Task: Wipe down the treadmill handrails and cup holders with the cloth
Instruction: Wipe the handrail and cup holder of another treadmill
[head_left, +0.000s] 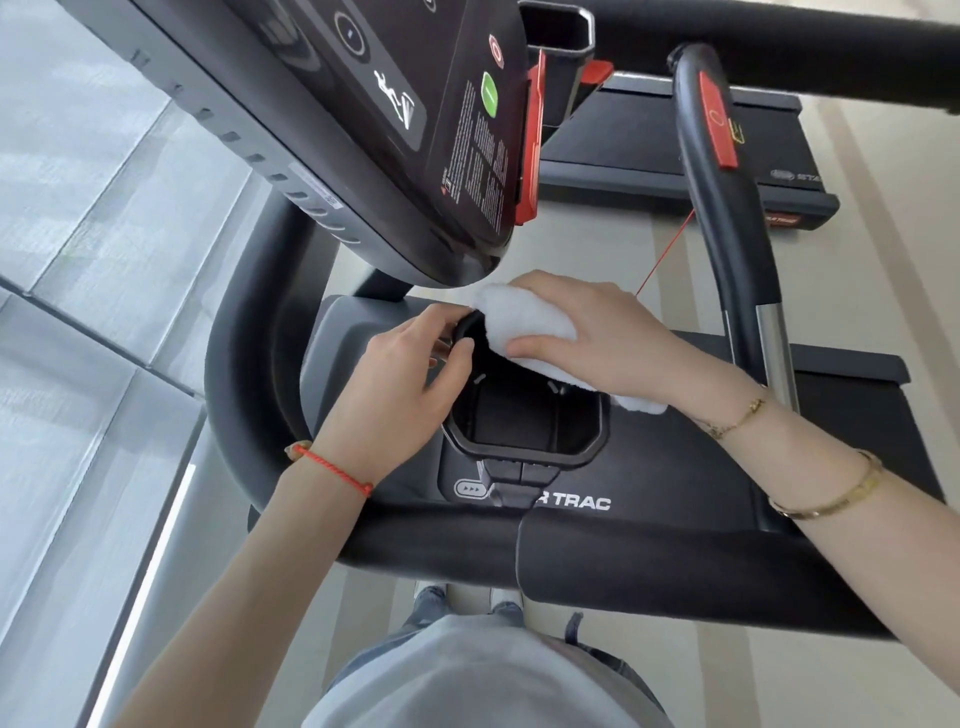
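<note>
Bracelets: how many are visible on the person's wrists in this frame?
3. A red cord bracelet on the left wrist; a thin gold chain and a gold bangle on the right forearm. None appears hidden.

Two hands — left hand (400, 374), right hand (592, 332) — one white cloth (524, 322), one cup holder (519, 415), three bracelets, two treadmills.
</note>
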